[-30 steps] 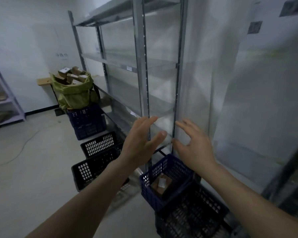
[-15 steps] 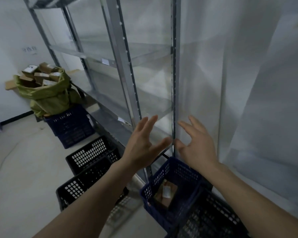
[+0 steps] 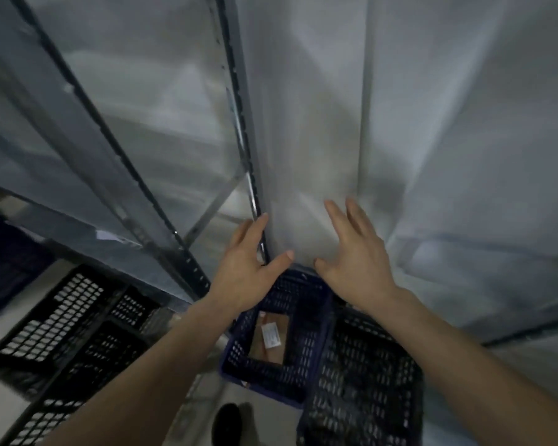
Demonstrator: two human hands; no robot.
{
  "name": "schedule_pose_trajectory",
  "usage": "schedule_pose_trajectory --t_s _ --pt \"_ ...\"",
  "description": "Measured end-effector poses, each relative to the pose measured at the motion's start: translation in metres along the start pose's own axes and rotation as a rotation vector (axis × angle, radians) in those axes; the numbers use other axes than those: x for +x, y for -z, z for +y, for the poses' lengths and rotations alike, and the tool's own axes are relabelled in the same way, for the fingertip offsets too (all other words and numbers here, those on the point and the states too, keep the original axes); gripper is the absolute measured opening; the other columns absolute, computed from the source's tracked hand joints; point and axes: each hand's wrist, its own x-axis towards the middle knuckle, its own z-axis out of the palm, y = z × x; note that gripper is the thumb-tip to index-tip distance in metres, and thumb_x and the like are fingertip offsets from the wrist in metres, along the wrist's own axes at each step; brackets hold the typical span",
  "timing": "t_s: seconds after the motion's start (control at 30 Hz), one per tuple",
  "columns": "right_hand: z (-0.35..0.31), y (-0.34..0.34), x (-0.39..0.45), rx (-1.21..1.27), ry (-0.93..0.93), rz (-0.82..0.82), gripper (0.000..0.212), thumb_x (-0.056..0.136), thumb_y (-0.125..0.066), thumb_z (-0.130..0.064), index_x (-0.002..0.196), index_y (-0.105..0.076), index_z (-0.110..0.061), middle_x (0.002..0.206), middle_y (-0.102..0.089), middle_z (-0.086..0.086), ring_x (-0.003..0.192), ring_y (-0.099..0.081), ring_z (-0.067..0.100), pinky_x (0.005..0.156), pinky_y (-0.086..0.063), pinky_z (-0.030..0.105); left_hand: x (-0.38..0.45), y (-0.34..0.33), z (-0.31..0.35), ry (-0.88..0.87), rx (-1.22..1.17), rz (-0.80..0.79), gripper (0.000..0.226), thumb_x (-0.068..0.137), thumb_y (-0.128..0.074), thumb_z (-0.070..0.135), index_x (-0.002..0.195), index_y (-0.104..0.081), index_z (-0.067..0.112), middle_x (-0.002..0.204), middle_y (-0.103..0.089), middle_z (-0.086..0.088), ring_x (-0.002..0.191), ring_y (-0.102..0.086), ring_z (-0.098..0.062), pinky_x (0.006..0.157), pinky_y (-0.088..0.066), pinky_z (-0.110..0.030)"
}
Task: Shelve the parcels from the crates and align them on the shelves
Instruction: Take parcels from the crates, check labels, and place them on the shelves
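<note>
Head view, steeply downward, close over crate (image 3: 271, 346)

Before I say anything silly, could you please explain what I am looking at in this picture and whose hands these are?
There is no machine here. A person wears a wide-angle camera on the head, so the one picture looks forward and down along their own arms. The left hand and right hand are both open, fingers spread, holding nothing, and hang above a blue crate on the floor. In that crate lies a brown parcel with a white label. A black crate stands to its right, and more black crates lie to the left. Behind them rises a metal shelf rack. The picture is blurred, so finer detail is hard to tell.
</note>
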Motion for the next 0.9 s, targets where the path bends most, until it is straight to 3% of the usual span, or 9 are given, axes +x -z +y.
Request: schedule_pose_trajectory --t_s 0.07,0.17,0.27,0.37,0.5,0.73,0.9 --pt "0.012 -0.027 0.005 -0.021 -0.109 -0.017 0.106 0.082 -0.074 -0.035 0.160 -0.002 -0.034 0.168 0.000 0.012 0.154 -0.006 0.029 0.119 -0.028 0.053 0.024 -0.014 -0.033 -0.018 -0.012 -0.094 0.078 0.089 -0.062 0.053 0.155 -0.028 0.026 0.155 -0.032 0.004 0.141 -0.033 -0.013 0.104 -0.030 -0.020" --pt "0.028 -0.072 0.012 -0.037 -0.262 -0.056 0.110 0.082 -0.074 -0.042 0.159 0.004 -0.037 0.168 0.007 0.009 0.155 -0.001 0.027 0.118 -0.029 0.054 0.056 -0.036 -0.087 0.017 -0.003 -0.218 0.092 0.079 -0.052 0.073 0.155 -0.028 0.028 0.155 -0.034 -0.001 0.143 -0.031 -0.018 0.114 -0.031 -0.031" --pt "0.044 -0.121 0.014 -0.051 -0.382 -0.122 0.114 0.081 -0.074 -0.049 0.156 0.011 -0.041 0.167 0.014 0.005 0.155 0.003 0.025 0.116 -0.033 0.056 0.073 -0.060 -0.138 0.064 0.027 -0.315 0.082 0.090 -0.060 0.057 0.157 -0.024 0.028 0.159 -0.030 0.000 0.146 -0.027 -0.019 0.113 -0.025 -0.027" --pt "0.063 -0.171 0.013 -0.025 -0.456 -0.180 0.119 0.078 -0.075 -0.053 0.151 0.018 -0.047 0.167 0.018 0.002 0.155 0.006 0.024 0.114 -0.036 0.056 0.084 -0.087 -0.186 0.090 0.078 -0.398 0.078 0.090 -0.055 0.062 0.156 -0.025 0.032 0.159 -0.031 -0.001 0.146 -0.029 -0.020 0.116 -0.031 -0.038" --pt "0.095 -0.238 0.009 0.000 -0.518 -0.294 0.121 0.077 -0.074 -0.054 0.148 0.024 -0.051 0.166 0.019 0.000 0.155 0.007 0.025 0.112 -0.038 0.057 0.089 -0.142 -0.259 0.146 0.083 -0.489 0.079 0.082 -0.042 0.082 0.148 -0.037 0.038 0.146 -0.049 0.003 0.134 -0.047 -0.019 0.105 -0.045 -0.048" --pt "0.166 -0.365 0.000 0.051 -0.617 -0.413 0.120 0.079 -0.075 -0.053 0.150 0.023 -0.051 0.165 0.024 -0.005 0.155 0.006 0.026 0.114 -0.037 0.052 0.080 -0.244 -0.379 0.301 0.052 -0.544 0.072 0.080 -0.047 0.083 0.140 -0.046 0.042 0.132 -0.059 0.004 0.112 -0.062 -0.015 0.088 -0.055 -0.044" --pt "0.213 -0.447 -0.007 0.047 -0.636 -0.464 0.119 0.080 -0.076 -0.046 0.154 0.017 -0.044 0.167 0.020 0.000 0.155 0.005 0.027 0.115 -0.035 0.048 0.079 -0.301 -0.429 0.342 0.100 -0.523 0.068 0.087 -0.055 0.066 0.147 -0.040 0.039 0.138 -0.051 0.003 0.119 -0.058 -0.018 0.095 -0.049 -0.032"
